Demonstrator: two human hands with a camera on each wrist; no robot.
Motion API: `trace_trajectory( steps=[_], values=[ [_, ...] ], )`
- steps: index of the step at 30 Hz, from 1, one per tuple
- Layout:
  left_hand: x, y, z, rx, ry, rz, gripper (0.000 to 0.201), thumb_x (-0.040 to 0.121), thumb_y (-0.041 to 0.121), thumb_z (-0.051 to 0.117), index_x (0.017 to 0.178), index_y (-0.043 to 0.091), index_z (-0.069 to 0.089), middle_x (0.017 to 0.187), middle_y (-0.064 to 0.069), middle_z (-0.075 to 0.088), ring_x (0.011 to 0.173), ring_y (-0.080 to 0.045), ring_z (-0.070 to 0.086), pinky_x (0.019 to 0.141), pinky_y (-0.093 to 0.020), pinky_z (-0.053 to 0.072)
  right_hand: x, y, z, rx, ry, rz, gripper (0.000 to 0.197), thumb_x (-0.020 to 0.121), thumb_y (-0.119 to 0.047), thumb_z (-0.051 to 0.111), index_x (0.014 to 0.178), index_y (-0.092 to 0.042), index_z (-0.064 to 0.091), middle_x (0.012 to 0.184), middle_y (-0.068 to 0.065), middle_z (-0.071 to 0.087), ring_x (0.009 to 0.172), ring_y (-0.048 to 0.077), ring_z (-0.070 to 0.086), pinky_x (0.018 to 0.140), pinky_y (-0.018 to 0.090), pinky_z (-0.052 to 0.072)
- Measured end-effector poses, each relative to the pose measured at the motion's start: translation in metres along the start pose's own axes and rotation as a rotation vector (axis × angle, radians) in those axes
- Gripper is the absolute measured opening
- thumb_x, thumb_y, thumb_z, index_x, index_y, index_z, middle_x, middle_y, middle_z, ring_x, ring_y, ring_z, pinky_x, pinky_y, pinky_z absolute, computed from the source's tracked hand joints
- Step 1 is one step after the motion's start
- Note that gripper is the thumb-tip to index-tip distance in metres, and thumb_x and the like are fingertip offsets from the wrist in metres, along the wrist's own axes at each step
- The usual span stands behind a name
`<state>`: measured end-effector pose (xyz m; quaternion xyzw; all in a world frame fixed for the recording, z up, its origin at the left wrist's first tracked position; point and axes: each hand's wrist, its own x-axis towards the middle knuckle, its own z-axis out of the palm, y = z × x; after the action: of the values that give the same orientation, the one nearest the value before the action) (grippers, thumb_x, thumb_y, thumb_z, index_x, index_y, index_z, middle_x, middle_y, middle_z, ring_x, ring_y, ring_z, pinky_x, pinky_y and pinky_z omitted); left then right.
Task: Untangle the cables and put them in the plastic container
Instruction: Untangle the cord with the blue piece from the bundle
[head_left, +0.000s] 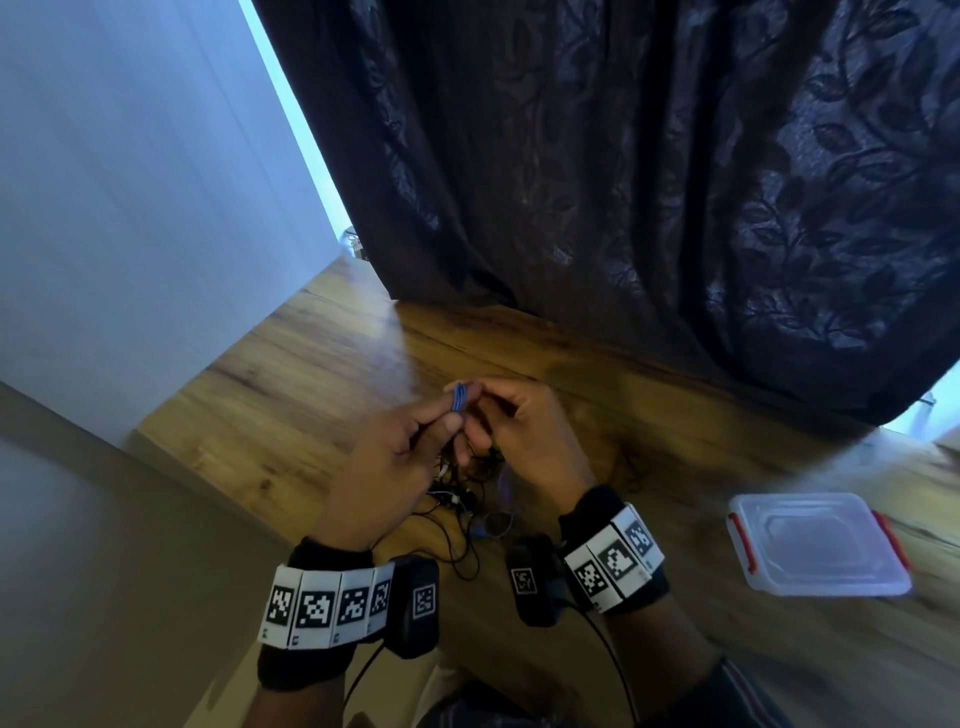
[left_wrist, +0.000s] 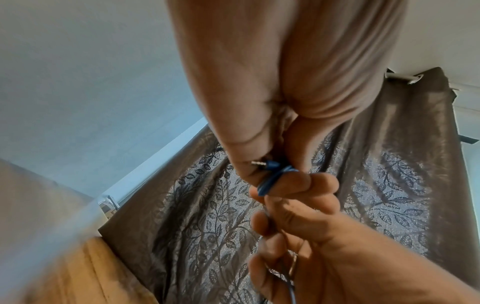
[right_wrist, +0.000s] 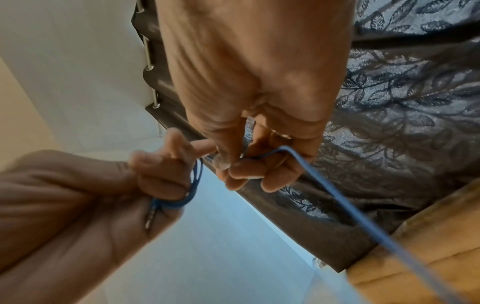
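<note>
Above the wooden table (head_left: 322, 374), both hands are meeting at a blue cable (head_left: 459, 399). The left hand (head_left: 384, 467) is holding several blue loops wound around its fingers (right_wrist: 161, 176), the metal plug (right_wrist: 150, 218) lying against its palm. The right hand (head_left: 524, 431) is pinching the same cable between thumb and curled fingers (right_wrist: 244, 170), the free length trailing down toward the table. Beneath the hands, a tangle of dark cables (head_left: 462, 499) is lying on the table. Well apart, to the tangle's right, the plastic container (head_left: 815, 545) is sitting with its lid on.
</note>
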<state>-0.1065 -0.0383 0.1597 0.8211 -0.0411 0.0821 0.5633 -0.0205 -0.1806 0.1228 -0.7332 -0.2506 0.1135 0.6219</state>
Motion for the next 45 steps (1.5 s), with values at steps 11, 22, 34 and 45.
trace_trajectory(
  steps=[11, 22, 34, 45],
  values=[
    [0.002, -0.013, -0.004, 0.122, 0.102, -0.04, 0.039, 0.103, 0.007, 0.046, 0.11, 0.042, 0.061, 0.092, 0.0, 0.073, 0.084, -0.012, 0.069, 0.083, -0.038, 0.058, -0.033, -0.025, 0.006, -0.196, -0.573, 0.153, 0.027, 0.104, -0.016, 0.051, 0.086, -0.032, 0.06, 0.088, 0.008, 0.075, 0.069, 0.006, 0.066, 0.062, 0.014, 0.049],
    [-0.001, -0.008, 0.004, -0.096, 0.027, -0.13, 0.031, 0.103, 0.017, 0.043, 0.096, 0.002, 0.07, 0.072, -0.006, 0.065, 0.063, -0.012, 0.054, 0.061, -0.02, 0.039, -0.01, -0.046, -0.028, -0.309, -0.019, -0.166, 0.006, 0.091, -0.017, 0.073, 0.091, -0.02, 0.078, 0.086, -0.012, 0.071, 0.084, 0.003, 0.066, 0.073, 0.015, 0.052],
    [0.003, -0.004, 0.022, -0.285, 0.016, 0.003, 0.03, 0.105, 0.009, 0.04, 0.118, -0.004, 0.063, 0.075, 0.002, 0.062, 0.066, -0.013, 0.05, 0.07, -0.018, 0.044, 0.0, -0.008, -0.024, 0.009, 0.061, -0.074, 0.029, 0.095, 0.005, 0.058, 0.096, -0.02, 0.072, 0.089, -0.014, 0.071, 0.087, -0.002, 0.067, 0.081, 0.017, 0.052],
    [0.012, -0.012, 0.035, -0.029, 0.236, -0.008, 0.038, 0.102, -0.006, 0.041, 0.139, 0.0, 0.049, 0.103, -0.011, 0.069, 0.083, 0.006, 0.065, 0.076, -0.007, 0.048, -0.018, -0.009, -0.006, -0.256, -0.422, 0.22, 0.018, 0.101, -0.007, 0.051, 0.11, -0.006, 0.067, 0.086, -0.005, 0.071, 0.07, 0.011, 0.07, 0.073, 0.035, 0.061]
  ],
)
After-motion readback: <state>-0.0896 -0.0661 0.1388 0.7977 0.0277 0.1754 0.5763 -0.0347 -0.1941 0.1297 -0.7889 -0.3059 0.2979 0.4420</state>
